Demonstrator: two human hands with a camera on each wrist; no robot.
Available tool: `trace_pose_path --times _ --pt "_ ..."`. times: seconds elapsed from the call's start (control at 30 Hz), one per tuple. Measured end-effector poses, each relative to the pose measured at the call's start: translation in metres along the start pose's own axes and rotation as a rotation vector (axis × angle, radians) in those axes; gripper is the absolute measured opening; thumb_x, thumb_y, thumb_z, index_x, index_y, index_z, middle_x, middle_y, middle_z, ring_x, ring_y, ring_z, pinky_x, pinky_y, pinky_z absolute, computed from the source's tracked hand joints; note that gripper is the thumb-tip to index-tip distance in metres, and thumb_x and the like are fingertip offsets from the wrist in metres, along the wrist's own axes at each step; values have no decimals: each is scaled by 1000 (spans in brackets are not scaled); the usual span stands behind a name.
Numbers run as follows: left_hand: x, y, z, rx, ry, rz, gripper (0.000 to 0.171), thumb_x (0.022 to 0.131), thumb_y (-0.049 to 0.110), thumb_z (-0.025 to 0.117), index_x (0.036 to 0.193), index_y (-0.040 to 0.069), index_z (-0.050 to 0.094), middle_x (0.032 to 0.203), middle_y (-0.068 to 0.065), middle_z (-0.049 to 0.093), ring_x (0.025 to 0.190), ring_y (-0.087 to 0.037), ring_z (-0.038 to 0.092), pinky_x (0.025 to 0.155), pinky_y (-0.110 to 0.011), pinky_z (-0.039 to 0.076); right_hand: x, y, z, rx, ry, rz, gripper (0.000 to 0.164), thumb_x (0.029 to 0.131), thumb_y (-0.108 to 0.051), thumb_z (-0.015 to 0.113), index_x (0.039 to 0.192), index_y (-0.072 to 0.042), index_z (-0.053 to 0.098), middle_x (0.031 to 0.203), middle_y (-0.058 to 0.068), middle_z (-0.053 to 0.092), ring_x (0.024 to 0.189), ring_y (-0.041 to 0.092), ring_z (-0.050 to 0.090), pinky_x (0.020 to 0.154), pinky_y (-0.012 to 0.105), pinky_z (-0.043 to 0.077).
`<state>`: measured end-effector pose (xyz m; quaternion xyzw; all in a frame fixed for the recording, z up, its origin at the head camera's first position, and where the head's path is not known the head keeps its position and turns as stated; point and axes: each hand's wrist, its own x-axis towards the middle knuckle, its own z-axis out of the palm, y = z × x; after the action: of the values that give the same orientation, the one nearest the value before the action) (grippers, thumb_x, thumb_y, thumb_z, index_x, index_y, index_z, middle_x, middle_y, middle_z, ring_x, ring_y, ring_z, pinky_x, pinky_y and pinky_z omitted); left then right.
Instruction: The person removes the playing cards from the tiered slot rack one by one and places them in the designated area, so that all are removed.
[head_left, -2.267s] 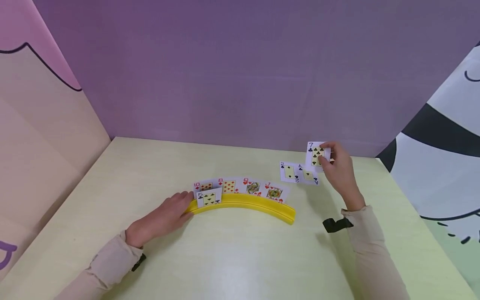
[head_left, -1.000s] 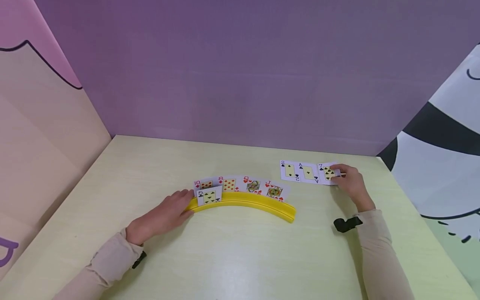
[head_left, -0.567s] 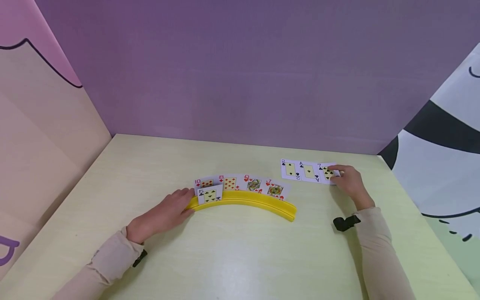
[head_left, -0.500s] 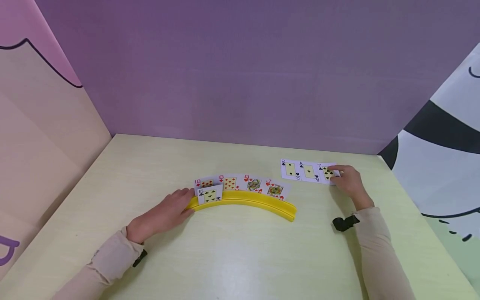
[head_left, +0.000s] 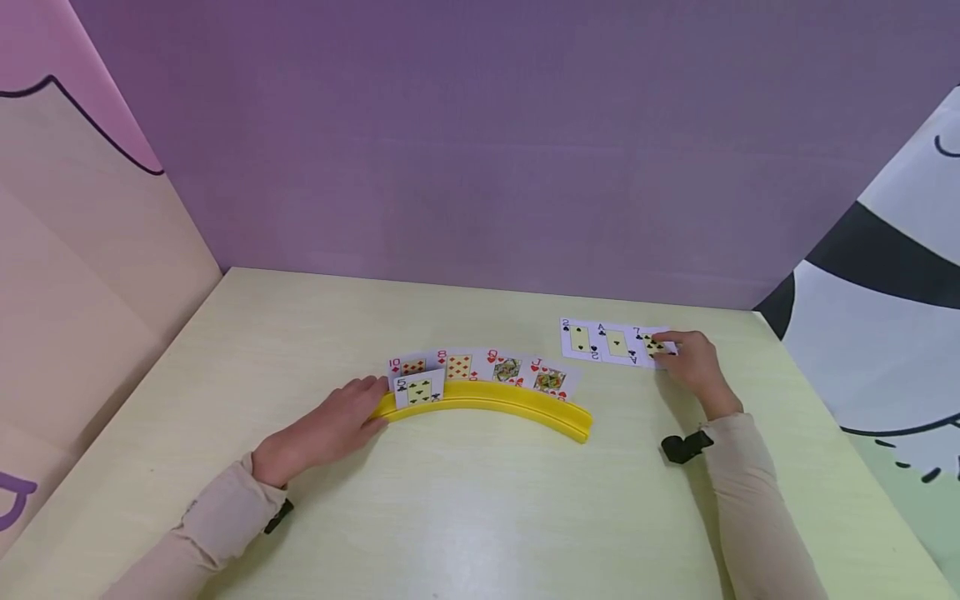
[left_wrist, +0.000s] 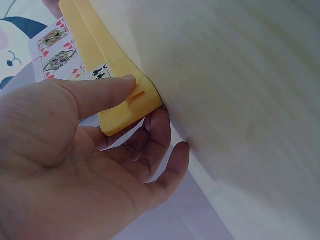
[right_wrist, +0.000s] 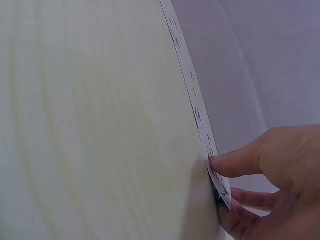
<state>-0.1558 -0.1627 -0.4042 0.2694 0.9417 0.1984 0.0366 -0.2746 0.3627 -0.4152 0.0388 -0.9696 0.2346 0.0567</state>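
My left hand (head_left: 326,435) grips the left end of a curved yellow card holder (head_left: 510,402). In the left wrist view the thumb lies on the front of the holder (left_wrist: 117,117) and fingers curl behind it. The five of clubs (head_left: 420,389) stands in the front of the holder, partly covering the ten of diamonds (head_left: 408,365). My right hand (head_left: 696,371) pinches the right edge of the seven of clubs (head_left: 654,343), thumb on its face. Left of it, face up on the table, lie the ace of clubs (head_left: 617,343) and the two of spades (head_left: 580,340).
The eight of diamonds (head_left: 458,367), queen of hearts (head_left: 507,370) and jack of hearts (head_left: 551,381) also stand in the holder. A purple wall panel (head_left: 480,167) rises at the back of the pale table (head_left: 480,508), with printed panels at both sides.
My right hand has lowered the seven of clubs from the air to the table beside the ace, then shifted it slightly left against that card. The left hand has stayed at the holder.
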Motion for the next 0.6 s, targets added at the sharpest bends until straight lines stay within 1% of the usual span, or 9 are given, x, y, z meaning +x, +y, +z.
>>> trace_pose_path --times 0.07,0.2,0.3,0.37,0.47,0.6 --pt "0 0 0 2 -4 -4 45 94 11 69 130 -7 48 117 -14 58 101 -26 53 87 -42 51 -1 -1 0 4 0 1 36 93 -3 62 126 11 60 132 40 49 116 52 47 96 65 35" --pt "1 0 0 3 -15 -13 47 94 12 69 131 -7 48 117 -14 58 102 -27 53 87 -43 51 -1 -2 -1 11 9 -4 35 92 -2 61 124 12 61 131 40 50 121 55 45 100 66 28" --pt "0 0 -2 4 -11 -10 47 95 11 68 132 -8 47 119 -16 58 102 -27 53 88 -43 51 -1 -5 -1 16 18 -7 34 92 -2 62 123 12 61 130 39 51 125 56 42 101 67 26" --pt "0 0 -2 5 0 0 47 95 11 68 132 -8 47 120 -16 57 102 -27 54 87 -43 51 -1 -6 -1 15 18 -7 34 92 -2 62 123 12 61 131 39 51 124 55 43 101 66 29" --pt "0 0 -2 4 14 15 45 95 10 67 132 -7 47 122 -17 57 102 -27 55 87 -43 52 -1 -7 -3 14 27 -14 34 93 -3 61 124 11 61 130 40 51 118 54 49 96 64 36" --pt "0 0 -1 -7 8 12 47 96 10 67 133 -8 46 124 -18 57 103 -28 55 88 -44 52 -4 -12 -7 17 59 -41 32 94 -3 60 124 9 61 129 39 53 110 54 54 93 63 40"
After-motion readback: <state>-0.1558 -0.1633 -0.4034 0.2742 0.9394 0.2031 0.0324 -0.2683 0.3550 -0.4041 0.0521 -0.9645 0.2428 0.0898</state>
